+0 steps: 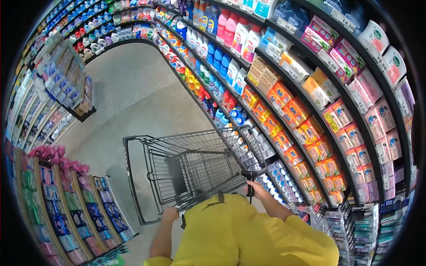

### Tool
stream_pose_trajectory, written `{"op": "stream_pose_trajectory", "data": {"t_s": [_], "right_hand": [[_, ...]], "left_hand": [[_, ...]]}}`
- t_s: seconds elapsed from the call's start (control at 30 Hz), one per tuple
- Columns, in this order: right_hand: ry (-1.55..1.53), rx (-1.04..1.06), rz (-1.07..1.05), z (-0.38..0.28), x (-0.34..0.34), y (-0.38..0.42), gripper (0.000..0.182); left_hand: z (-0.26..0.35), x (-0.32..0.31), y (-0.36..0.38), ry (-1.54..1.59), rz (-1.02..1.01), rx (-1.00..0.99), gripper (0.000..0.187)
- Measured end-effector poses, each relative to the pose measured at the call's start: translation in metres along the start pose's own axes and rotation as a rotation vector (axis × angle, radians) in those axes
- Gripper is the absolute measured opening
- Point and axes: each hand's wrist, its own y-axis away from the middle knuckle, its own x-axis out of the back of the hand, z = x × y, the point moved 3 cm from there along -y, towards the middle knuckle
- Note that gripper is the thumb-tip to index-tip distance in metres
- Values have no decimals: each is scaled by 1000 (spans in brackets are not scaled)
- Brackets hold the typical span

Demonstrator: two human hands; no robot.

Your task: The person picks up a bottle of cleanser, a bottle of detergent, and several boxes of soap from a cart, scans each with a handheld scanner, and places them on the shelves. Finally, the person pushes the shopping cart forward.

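Note:
A black wire shopping cart [199, 164] stands in front of the yellow-clad body, and no goods show in its basket. My right hand [259, 190] is wrapped round a black upright grip at the cart's near right corner. My left hand [170, 214] is closed beside the cart's near left part; whatever it holds, if anything, is too small to make out. Orange packs [306, 133] and pink packs [381, 117] fill the shelves to the right of the cart.
Long curved shelves [239, 55] of bottles and packs run along the right side and round the back. At the left are a display stand [66, 84] and a lower shelf unit [75, 208]. Grey floor [133, 88] stretches ahead between them.

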Motion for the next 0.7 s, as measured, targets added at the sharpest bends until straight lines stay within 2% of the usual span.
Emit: {"op": "stream_pose_trajectory", "data": {"t_s": [0.1, 0.13, 0.23, 0.27, 0.3, 0.7], "right_hand": [[80, 3, 0, 8, -6, -18, 29], [103, 8, 7, 11, -7, -22, 31], [175, -8, 104, 5, -11, -17, 30], [169, -9, 107, 5, -10, -21, 30], [184, -15, 99, 4, -13, -21, 30], [468, -111, 17, -5, -33, -53, 35]], "left_hand": [[9, -25, 7, 68, -14, 13, 29], [25, -5, 23, -26, -48, -99, 27], [48, 31, 58, -7, -35, -37, 26], [49, 40, 64, 43, 15, 48, 26], [47, 44, 68, 94, 66, 133, 27], [19, 25, 59, 91, 105, 105, 27]]}}
